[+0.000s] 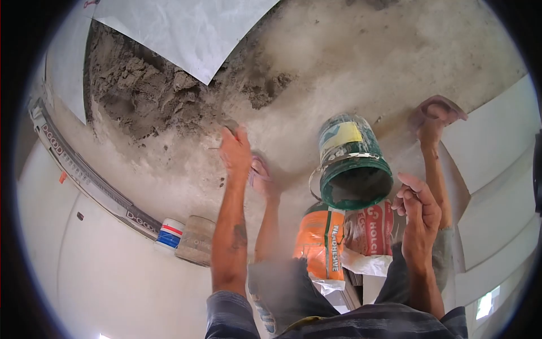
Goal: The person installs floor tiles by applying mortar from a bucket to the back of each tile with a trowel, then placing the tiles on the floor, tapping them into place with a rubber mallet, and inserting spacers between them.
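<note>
My left hand (235, 151) reaches over the dusty floor beside the pile of grey-brown mix (149, 93). Its fingers are closed, with a small greyish bit showing at the fingertips; I cannot tell what it is. To the right, a green bucket (357, 182) lies tipped with its mouth toward me, powder-smeared, a yellow label on its side and a wire handle at its left. My right hand (419, 204) hovers by the bucket's rim, index finger stretched out, the others loosely bent, holding nothing visible.
Between my legs stand an orange adhesive bag (320, 240) and a red-and-brown bag (370, 229). A pale sheet (186, 31) overhangs the pile. At left are a white-blue tub (169, 233), a brown container (196, 240) and a long printed strip (93, 178). White boards (497, 164) lie right.
</note>
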A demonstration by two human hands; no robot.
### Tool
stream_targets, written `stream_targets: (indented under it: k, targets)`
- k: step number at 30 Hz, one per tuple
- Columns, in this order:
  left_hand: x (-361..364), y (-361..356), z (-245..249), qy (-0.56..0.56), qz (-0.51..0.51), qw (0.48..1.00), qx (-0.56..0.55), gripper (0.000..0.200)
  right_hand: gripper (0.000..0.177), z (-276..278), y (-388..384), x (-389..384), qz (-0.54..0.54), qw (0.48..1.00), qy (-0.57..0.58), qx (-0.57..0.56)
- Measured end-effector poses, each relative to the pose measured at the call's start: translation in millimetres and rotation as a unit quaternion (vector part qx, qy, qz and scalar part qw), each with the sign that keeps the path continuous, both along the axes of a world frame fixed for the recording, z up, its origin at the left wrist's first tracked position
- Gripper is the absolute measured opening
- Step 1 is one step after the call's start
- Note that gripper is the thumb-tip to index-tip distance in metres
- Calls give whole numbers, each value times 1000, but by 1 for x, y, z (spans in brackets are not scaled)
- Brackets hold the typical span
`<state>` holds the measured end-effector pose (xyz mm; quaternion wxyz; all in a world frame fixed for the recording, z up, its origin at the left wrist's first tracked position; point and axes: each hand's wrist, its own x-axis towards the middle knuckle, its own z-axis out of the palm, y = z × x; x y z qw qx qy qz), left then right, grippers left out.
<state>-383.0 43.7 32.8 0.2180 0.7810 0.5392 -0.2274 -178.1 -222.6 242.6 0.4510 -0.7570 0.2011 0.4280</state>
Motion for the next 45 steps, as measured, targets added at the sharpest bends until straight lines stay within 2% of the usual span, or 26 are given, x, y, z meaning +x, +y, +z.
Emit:
stream_targets:
  k: [1,5,8,11,15,20,23,29,32,33,35,38,40,42,43,44,45]
  targets:
    - [0,-15,0,18,21,999,-16,41,26,1,1,1,3,1000,-3,-8]
    - [10,-74,0,70,-66,985,-144,41,27,-1,5,2,19,1000,-12,7]
    - [8,-88,-22,-6,-40,994,-101,39,29,-2,10,-6,14,1000,11,16]
    - [10,-50,-33,-62,28,996,-49,38,28,-9,15,-16,34,999,12,5]
    - [9,25,-29,-65,-31,997,-33,39,28,-16,23,-25,60,998,-6,6]
    - [9,83,-21,-41,-122,990,-49,43,28,-21,26,-39,80,996,-28,-6]
    - [2,110,-8,-36,-128,989,-63,44,28,-20,29,-48,85,996,-19,-18]
    - [-31,113,6,-8,-47,996,-74,44,30,-18,27,-42,109,993,-39,-23]
    - [-67,94,6,-16,-44,999,-25,43,31,-23,21,-40,92,995,-38,5]
    - [-73,82,9,-37,9,999,-19,42,31,-23,20,-38,100,994,-40,7]
    - [-93,66,31,-67,117,991,1,42,30,-23,18,-36,97,995,-33,7]
    - [-98,54,71,-7,128,988,85,40,29,-26,16,-36,74,997,-27,-2]
    - [-123,66,75,-129,188,959,171,38,28,-30,9,-35,79,996,-27,-12]
    - [-131,76,98,-202,331,901,195,33,27,-30,14,-33,85,996,-29,-11]
    - [-105,85,132,-212,441,855,174,29,27,-29,16,-31,86,996,-33,-13]
    - [-112,95,138,-278,432,836,192,24,27,-25,18,-30,87,996,-25,-6]
    - [-101,96,146,-340,370,829,245,22,28,-22,23,-29,86,996,-21,1]
